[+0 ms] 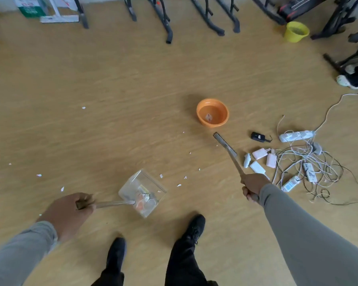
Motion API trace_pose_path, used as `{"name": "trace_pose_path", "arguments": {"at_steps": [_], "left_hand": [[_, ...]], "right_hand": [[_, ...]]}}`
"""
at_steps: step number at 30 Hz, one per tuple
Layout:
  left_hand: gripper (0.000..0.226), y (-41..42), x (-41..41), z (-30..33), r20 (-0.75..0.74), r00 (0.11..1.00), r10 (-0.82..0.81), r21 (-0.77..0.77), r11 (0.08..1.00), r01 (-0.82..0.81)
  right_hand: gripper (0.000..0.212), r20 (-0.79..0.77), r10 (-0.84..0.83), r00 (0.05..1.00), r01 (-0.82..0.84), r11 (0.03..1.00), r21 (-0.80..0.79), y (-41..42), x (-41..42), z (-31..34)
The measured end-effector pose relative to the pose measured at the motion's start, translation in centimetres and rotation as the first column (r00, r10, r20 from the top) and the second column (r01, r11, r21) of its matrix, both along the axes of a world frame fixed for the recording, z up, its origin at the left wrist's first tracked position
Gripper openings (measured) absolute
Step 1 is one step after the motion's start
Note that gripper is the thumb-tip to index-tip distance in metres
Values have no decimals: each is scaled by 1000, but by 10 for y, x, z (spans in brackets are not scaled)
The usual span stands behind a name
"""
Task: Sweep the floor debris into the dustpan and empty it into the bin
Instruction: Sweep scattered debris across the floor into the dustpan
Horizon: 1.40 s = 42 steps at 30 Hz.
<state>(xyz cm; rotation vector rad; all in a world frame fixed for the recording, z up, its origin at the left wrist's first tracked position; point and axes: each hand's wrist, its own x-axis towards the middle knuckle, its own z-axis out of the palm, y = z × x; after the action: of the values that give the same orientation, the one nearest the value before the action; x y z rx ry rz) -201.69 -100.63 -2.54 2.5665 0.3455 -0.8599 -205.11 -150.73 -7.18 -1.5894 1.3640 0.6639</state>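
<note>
My left hand (70, 209) grips the handle of a clear plastic dustpan (143, 190) held low over the wooden floor; scraps of paper and wrappers lie inside it. My right hand (253, 185) grips the handle of a long broom whose narrow dark head (224, 144) points away toward an orange bowl (212, 112). The orange bowl stands on the floor with a small scrap in it. Small white paper bits (179, 185) lie scattered on the floor to the right of the dustpan and further left.
A tangle of white and black cables, chargers and a power strip (298, 136) lies at the right. A yellow bucket (296, 31) stands at the back right by black equipment frames (167, 23). My two feet in black shoes (194, 226) stand below the dustpan.
</note>
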Motion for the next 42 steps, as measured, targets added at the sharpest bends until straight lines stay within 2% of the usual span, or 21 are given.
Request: {"name": "trace_pose_path", "arguments": {"at_steps": [3, 6, 7, 11, 16, 18, 22, 26, 29, 31, 33, 37, 42], "left_hand": [[14, -24, -5, -2, 16, 997, 72, 26, 997, -72], [13, -38, -10, -9, 39, 994, 104, 73, 992, -107], [12, -37, -13, -14, 48, 991, 124, 77, 989, -128], [15, -29, -31, -26, 53, 982, 181, 116, 976, -186], [16, -16, -50, -27, 23, 980, 197, 74, 977, -198], [14, -10, -58, -31, -4, 985, 174, 52, 983, -174], [20, -3, -72, -37, -38, 989, 145, 37, 989, -143], [24, -3, -77, -37, -37, 986, 166, 22, 986, -165], [26, -7, -79, -37, -20, 986, 167, 22, 986, -167], [26, -10, -81, -39, -16, 988, 157, 30, 987, -156], [26, -11, -83, -39, -30, 987, 155, 39, 987, -154], [30, -10, -89, -39, -42, 987, 152, 41, 988, -151], [26, -5, -100, -40, -77, 992, 101, 18, 995, -100]], "right_hand": [[14, -75, 71, 995, -69, 997, 27, -51, 43, -32], [16, -118, 208, 971, -208, 978, 15, -66, 55, -68], [20, -151, 210, 966, -207, 978, 30, -63, 51, -77], [20, -209, 267, 941, -257, 964, 73, -32, 5, -83], [35, -228, 308, 924, -277, 948, 159, -3, -76, -62], [29, -187, 290, 938, -256, 948, 188, -3, -100, -38], [22, -36, 149, 988, -141, 975, 169, -13, -127, 7], [30, 8, 229, 973, -229, 973, 35, -13, -100, 8], [25, -24, 289, 957, -289, 957, 4, -9, -50, -16], [25, -85, 358, 930, -359, 933, 11, -3, -26, -35], [30, -158, 481, 862, -485, 874, 12, 4, -19, -53], [38, -271, 646, 714, -663, 748, 33, 30, -57, -53], [32, -285, 624, 728, -609, 779, 150, 58, -127, -26]]}}
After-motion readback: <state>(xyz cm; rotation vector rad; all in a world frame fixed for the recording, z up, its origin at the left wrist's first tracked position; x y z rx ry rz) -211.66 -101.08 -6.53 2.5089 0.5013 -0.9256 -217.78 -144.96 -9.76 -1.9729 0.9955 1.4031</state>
